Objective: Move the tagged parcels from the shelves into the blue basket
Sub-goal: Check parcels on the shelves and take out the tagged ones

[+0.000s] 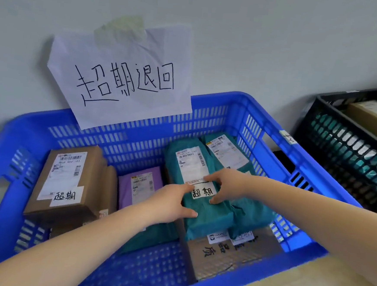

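Left hand (173,203) is laid on the left edge of a teal parcel (203,202), thumb along its side and fingers reaching onto the top, so the parcel is gripped from the left. Right hand (224,185) is set on the same parcel from the right, fingertips pinching at the white shipping label and thumb pressed on the teal wrap just below a handwritten white tag (203,191). The teal parcel is held inside the blue basket (272,127), resting tilted on a brown box with black characters (226,256) at the near right. A second teal parcel (229,155) is seen just behind and right of it, touching it. A purple parcel (139,185) is lying in the middle of the basket, and a brown cardboard box (72,178) with its own handwritten tag is propped at the left. A paper sign (122,76) with black handwriting is taped to the wall above the basket's rear rim. A black crate (332,136) holding another cardboard box is placed to the right, apart from the basket.
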